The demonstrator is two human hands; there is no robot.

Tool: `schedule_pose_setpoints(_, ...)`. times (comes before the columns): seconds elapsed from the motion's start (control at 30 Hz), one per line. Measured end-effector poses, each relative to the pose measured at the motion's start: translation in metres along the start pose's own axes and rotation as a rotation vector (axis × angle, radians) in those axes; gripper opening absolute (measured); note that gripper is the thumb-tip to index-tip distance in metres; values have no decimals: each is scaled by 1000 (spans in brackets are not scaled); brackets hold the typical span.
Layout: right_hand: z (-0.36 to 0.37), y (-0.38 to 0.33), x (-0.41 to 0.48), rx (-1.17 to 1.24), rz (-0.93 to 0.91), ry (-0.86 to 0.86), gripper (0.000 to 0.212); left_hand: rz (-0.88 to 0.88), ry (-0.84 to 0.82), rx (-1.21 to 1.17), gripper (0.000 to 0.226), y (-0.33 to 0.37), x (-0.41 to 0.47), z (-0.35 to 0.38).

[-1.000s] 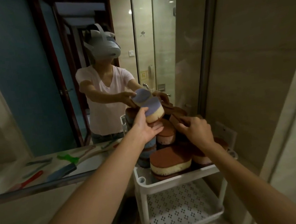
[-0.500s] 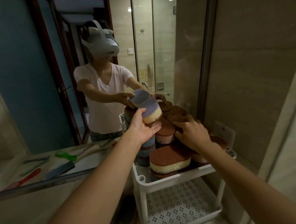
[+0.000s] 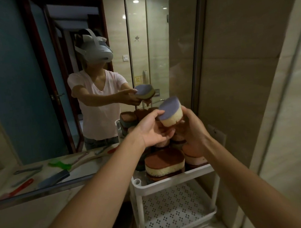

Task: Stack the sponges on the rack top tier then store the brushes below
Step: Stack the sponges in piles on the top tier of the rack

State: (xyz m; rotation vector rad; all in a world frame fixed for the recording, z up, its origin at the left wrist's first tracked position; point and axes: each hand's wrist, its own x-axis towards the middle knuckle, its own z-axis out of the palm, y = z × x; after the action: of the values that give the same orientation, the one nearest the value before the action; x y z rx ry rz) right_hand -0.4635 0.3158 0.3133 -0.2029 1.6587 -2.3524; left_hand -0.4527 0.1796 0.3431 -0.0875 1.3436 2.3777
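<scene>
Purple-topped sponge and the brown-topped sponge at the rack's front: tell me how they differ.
Colour: the purple-topped sponge has a violet face, the brown-topped sponge a reddish-brown one.
Pose: the purple-topped sponge is tilted in the air, held by left hand and right hand; the brown-topped sponge lies flat on the rack.
Both have pale foam bodies.

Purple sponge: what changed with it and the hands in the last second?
The right hand left the brown sponges and rose to grip the purple sponge alongside the left hand, which lifted it rightward. The stack, rack and brushes stayed put.
</scene>
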Motion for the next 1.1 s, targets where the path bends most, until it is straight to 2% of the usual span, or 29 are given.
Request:
schedule_pose_setpoints(0.07,-3,-6,-3,62,14,-3,41,-33,4,76,35,-1,-2,7)
schedule_pose_setpoints(0.17,-9,-14,-5,35,-72,57,36,-4,89,229,45,0,1,14)
schedule_pose_setpoints(0.23,-11,-18,-5,38,-100,42,30,37,143,397,50,-1,7,19)
schedule_pose_setpoints(0.33,-13,-27,-6,121,-91,17,37,107,161,693,55,-3,15,26)
schedule_pose_setpoints(0.43,-21,-37,-3,217,-79,60,20,258,248,991,49,-1,23,28)
schedule_pose_setpoints(0.47,-24,-39,-1,186,-77,121,14,336,307,1107,47,-1,26,26)
schedule_pose_setpoints(0.53,-34,-37,7,-41,-96,288,6,515,405,1355,43,-2,34,17)
schedule_pose_setpoints(0.57,-40,-34,12,-157,-111,365,10,565,404,1478,40,-3,38,11)
schedule_pose_setpoints(0.67,-52,-24,27,-490,-244,499,29,519,285,1765,40,-11,49,-7)
schedule_pose_setpoints(0.8,-58,-11,42,-865,-337,444,41,396,156,1941,50,-23,59,-30)
schedule_pose_setpoints(0.9,-58,-2,50,-942,-342,424,44,347,121,2047,51,-28,62,-36)
schedule_pose_setpoints(1.1,-62,4,58,-978,-289,458,41,375,117,2045,51,-29,63,-36)
